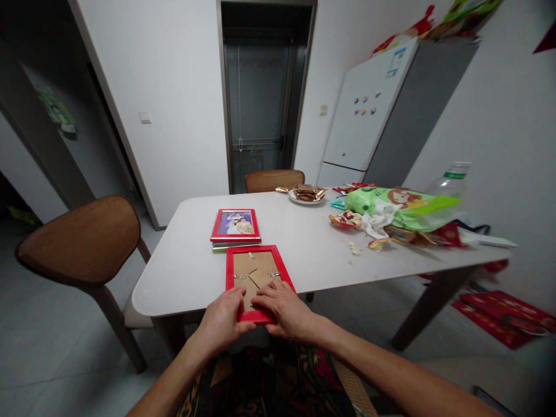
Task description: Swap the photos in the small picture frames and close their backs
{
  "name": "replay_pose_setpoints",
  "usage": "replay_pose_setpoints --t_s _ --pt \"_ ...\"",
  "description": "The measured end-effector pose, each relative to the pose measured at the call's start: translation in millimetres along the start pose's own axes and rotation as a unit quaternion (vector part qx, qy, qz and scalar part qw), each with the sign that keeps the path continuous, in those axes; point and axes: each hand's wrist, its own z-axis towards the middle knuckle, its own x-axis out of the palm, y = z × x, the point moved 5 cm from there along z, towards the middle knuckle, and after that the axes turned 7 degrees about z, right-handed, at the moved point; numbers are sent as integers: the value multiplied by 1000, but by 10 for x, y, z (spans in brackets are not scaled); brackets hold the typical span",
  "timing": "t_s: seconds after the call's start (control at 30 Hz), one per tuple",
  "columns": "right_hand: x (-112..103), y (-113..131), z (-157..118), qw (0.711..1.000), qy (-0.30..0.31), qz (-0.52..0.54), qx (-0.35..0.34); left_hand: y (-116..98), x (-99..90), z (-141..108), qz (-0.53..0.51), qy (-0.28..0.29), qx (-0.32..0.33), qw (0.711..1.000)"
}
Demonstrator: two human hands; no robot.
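A red picture frame (282, 268) lies face down at the table's near edge, its brown backing board (263, 264) showing with small metal clips and a dark slit. My left hand (223, 318) grips the near left corner, fingers bent over the rim. On the near right part, my right hand (284, 310) holds the rim, its fingertips resting on the backing near the bottom clip. Just behind, another red frame with a photo of people (237, 225) sits face up on a small stack.
On the white table (182, 260) are a plate of wrapped snacks (307, 194), an opened pomegranate (346, 219), crumpled tissue and a green bag (391, 202). A clear plastic bottle (452, 180) stands at the right. One wooden chair (82, 240) is at the left, another (274, 180) behind.
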Motion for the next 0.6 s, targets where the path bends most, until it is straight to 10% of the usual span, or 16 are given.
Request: replay_pose_setpoints --t_s 0.5,0.6 --pt "0 -21 -48 998 -5 52 -23 -23 -3 0 8 -9 9 1000" --pt "-111 -118 -165 991 -86 106 0 -97 47 26 50 -11 31 998"
